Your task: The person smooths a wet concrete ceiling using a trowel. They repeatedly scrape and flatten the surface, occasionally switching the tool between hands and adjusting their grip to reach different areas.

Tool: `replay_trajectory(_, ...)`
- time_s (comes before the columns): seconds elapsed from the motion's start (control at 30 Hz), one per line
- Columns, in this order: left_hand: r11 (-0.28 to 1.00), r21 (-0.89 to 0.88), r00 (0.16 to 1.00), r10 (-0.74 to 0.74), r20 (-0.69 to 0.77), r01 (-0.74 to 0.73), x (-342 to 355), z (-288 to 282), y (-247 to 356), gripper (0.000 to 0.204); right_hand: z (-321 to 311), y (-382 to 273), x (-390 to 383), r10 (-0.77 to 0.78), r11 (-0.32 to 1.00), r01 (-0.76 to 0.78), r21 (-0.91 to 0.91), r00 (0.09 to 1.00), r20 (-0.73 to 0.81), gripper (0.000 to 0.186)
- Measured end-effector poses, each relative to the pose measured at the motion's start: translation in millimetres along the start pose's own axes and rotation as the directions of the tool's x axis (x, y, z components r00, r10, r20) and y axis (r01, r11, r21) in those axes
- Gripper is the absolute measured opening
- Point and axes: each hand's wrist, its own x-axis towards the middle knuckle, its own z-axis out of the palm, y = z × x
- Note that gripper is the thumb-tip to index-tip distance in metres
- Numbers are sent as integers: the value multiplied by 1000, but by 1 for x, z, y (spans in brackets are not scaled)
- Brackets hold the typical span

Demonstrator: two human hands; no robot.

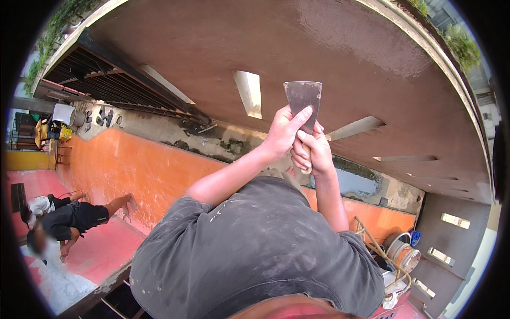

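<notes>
A wide-bladed putty knife (304, 98) is held up in front of my chest, its dark, worn blade pointing away from me toward the brown wall. My left hand (284, 132) is closed on the lower part of the blade, thumb lying over its face. Just to the right and lower, my right hand (317, 151) wraps round the handle; only the pale butt of the handle shows below the fingers. Whether the blade touches the wall behind it I cannot tell.
The brown wall (202, 42) has slot openings and a dark barred gate (117, 80). An orange low wall (122, 165) runs below. A person in dark clothes (79, 218) bends over the pink floor at left. Buckets (406, 258) and a wooden frame stand at lower right.
</notes>
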Motion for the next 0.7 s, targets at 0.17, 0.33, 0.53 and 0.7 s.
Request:
replay_trajectory(0.17,1000,6,1000,16,12,-16,-28,-61,5,33,32,64,15,33,999,-30,30,996,-78,22)
replay_trajectory(0.33,997,46,988,-63,142,57,-42,-88,2,38,57,103,3,-26,994,50,100,973,-230,15)
replay_trajectory(0.53,966,78,921,-260,290,248,-62,-79,-17,38,55,124,-46,-111,987,142,80,945,-309,23)
replay_trajectory(0.7,948,130,882,-319,347,292,-85,-60,-36,39,58,125,-89,-109,989,140,56,920,-377,33)
